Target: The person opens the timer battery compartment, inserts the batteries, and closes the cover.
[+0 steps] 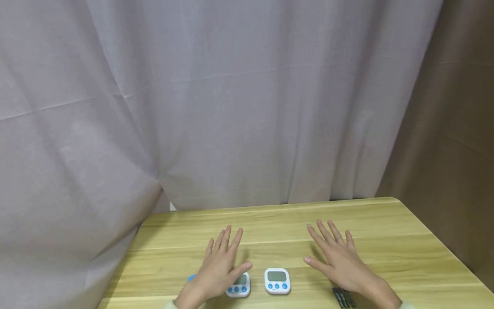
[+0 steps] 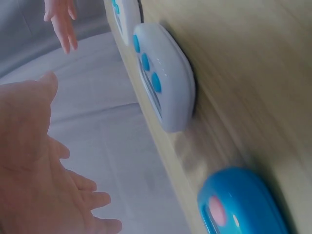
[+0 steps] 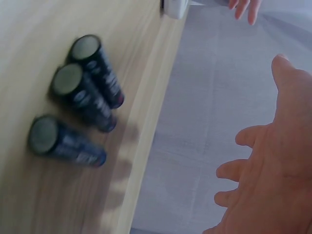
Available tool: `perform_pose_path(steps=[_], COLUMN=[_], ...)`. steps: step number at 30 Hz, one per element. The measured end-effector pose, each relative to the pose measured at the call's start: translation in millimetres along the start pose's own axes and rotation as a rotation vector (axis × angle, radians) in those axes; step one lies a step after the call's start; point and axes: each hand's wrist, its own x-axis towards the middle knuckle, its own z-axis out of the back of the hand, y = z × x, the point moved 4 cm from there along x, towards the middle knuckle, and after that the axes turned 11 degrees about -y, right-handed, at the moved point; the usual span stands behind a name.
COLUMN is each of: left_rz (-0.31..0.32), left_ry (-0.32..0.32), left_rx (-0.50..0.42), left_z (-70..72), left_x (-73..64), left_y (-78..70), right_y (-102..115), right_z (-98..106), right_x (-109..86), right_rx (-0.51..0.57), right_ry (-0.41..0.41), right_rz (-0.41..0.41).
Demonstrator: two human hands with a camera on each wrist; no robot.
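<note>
My left hand (image 1: pixel 218 272), fingers straight and spread, hovers above the table and holds nothing. Beneath it is a white digital timer (image 1: pixel 238 291) with blue buttons, partly covered by the hand in the head view. A blue device (image 2: pixel 243 204) with a pink button lies on that hand's other side, mostly hidden from the head camera. Between the hands sits a second white timer (image 1: pixel 277 281), its grey screen blank. My right hand (image 1: pixel 341 266) is also raised with fingers spread, touching nothing. Just below it, dark cylindrical batteries (image 3: pixel 80 95) lie side by side, partly covered in the head view.
A wood-grain table (image 1: pixel 270 240) carries everything, its far corners rounded. Grey curtain cloth (image 1: pixel 239 107) hangs behind it and down the left side. A browner stretch of cloth (image 1: pixel 444 150) hangs along the right.
</note>
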Motion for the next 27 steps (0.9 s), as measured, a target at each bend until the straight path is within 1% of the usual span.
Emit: perform_pose_path(steps=[4,8,12,18,23,27], left_rz=[-0.008,-0.010,-0.020,-0.013,-0.014,-0.017], left_ry=[0.000,0.015,0.021,0.001,-0.008,0.015], left_rx=[-0.010,-0.040,-0.071,-0.076,-0.073,-0.111], left_z=[-5.6,-10.4,-11.9,-12.1,-15.4,-20.9], left_x=[2.9,4.3,5.8,9.3,9.8,10.5], left_y=[-5.2,-10.9,-19.3,-32.4,-36.6,-40.7], right_y=[4,6,8,12,14,14], right_z=[-2,-6,-10,-13,-16,-19], right_x=[2.4,4.9,5.3,4.2,3.9,2.9], right_rx=[0.016,0.036,0.041,0.071,0.089,0.090], right_ry=[0.000,0.010,0.004,-0.004,-0.013,-0.011], right_rz=[-0.002,-0.005,-0.004,-0.001,0.014,0.022])
